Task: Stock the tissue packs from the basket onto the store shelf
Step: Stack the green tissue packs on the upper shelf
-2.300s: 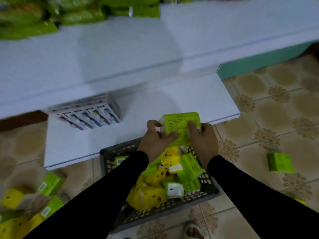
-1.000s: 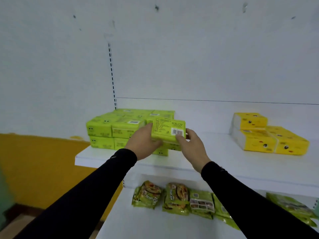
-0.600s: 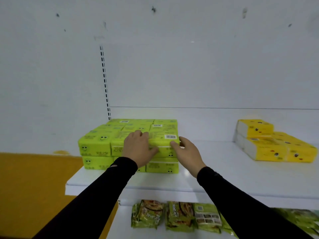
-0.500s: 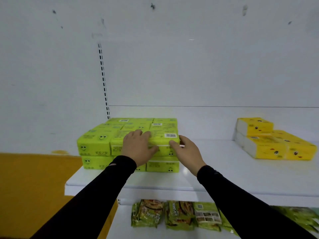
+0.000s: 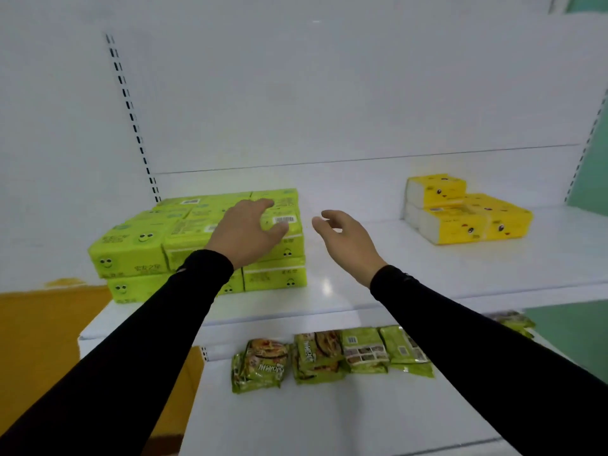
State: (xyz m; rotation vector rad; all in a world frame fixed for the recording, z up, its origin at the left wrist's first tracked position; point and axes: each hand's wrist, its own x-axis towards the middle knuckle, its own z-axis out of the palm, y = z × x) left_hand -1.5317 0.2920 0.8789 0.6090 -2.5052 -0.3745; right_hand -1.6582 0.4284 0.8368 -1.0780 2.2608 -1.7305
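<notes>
I see left hand [image 5: 245, 232] spread over the green tissue packs [image 5: 200, 238], right hand [image 5: 348, 241] beside them; both grips loose, empty, barcode up.

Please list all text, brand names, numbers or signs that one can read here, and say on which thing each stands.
Nothing reads with certainty.
Noodle packs: large brand lettering, blurred.
Green tissue packs: small print and a barcode, digits too small.
Yellow tissue packs: only face drawings, print unreadable.

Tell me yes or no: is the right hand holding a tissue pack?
No, the right hand hangs empty with fingers loosely curled, apart from the green tissue packs on the shelf.
</notes>
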